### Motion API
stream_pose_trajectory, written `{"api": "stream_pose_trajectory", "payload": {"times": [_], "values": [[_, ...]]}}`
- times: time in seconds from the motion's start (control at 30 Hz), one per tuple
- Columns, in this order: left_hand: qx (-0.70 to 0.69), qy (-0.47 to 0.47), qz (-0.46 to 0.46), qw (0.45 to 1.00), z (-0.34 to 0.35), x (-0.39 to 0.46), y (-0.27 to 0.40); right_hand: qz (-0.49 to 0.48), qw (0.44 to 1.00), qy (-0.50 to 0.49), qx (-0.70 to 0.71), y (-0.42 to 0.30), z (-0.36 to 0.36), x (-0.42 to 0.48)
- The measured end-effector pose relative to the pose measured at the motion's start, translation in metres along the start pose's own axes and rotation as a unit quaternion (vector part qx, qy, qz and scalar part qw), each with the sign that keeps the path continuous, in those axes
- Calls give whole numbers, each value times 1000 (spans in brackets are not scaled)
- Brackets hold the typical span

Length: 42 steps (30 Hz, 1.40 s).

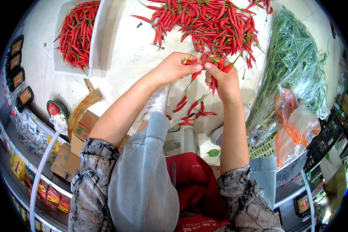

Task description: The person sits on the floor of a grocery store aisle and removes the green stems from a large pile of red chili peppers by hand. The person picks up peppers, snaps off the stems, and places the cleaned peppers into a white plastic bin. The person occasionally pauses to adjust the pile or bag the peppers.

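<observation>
Both of my hands meet just below a large heap of red chili peppers (220, 23) spread on the pale tiled floor. My left hand (184, 66) pinches a red chili with a green stem between thumb and fingers. Close beside it, my right hand (223, 76) holds several red chilies, some with their tips hanging below the palm and green stems poking out above. A few loose chilies (201, 107) lie on the floor between my forearms. At the upper left a white plastic tub (100, 37) holds many red chilies.
Long green stalks in clear plastic bags (295, 63) lie to the right, above a green plastic basket (261, 150). Below me is a grey plastic stool (181, 139). Cardboard boxes (65, 162) and store shelves (40, 156) line the left; a black crate (326, 142) stands at right.
</observation>
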<state>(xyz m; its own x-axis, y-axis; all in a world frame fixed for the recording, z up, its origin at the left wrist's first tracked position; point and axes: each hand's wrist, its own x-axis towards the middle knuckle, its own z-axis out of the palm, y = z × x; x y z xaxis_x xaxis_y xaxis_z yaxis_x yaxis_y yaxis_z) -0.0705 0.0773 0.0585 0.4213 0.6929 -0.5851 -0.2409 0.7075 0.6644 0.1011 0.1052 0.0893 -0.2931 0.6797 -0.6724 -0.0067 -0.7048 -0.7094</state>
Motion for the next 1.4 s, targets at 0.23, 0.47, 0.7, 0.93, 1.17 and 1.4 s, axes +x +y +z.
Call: {"api": "stream_pose_trajectory", "payload": {"times": [0.23, 0.47, 0.7, 0.93, 1.17, 1.4], "values": [[289, 37, 3, 956, -16, 10, -34, 134, 975, -12, -178, 17, -19, -17], [545, 219, 123, 800, -7, 44, -44, 165, 933, 5, -319, 42, -58, -26], [673, 178, 160, 700, 14, 85, -52, -68, 806, 231, -541, 38, -36, 49], [518, 277, 87, 805, -18, 50, -53, -54, 917, 212, -334, 31, -33, 50], [-138, 171, -35, 975, -25, 7, -42, 37, 984, 25, 174, 15, -49, 3], [101, 242, -10, 965, -23, 33, -36, 47, 955, 224, 187, 58, -72, 7]]}}
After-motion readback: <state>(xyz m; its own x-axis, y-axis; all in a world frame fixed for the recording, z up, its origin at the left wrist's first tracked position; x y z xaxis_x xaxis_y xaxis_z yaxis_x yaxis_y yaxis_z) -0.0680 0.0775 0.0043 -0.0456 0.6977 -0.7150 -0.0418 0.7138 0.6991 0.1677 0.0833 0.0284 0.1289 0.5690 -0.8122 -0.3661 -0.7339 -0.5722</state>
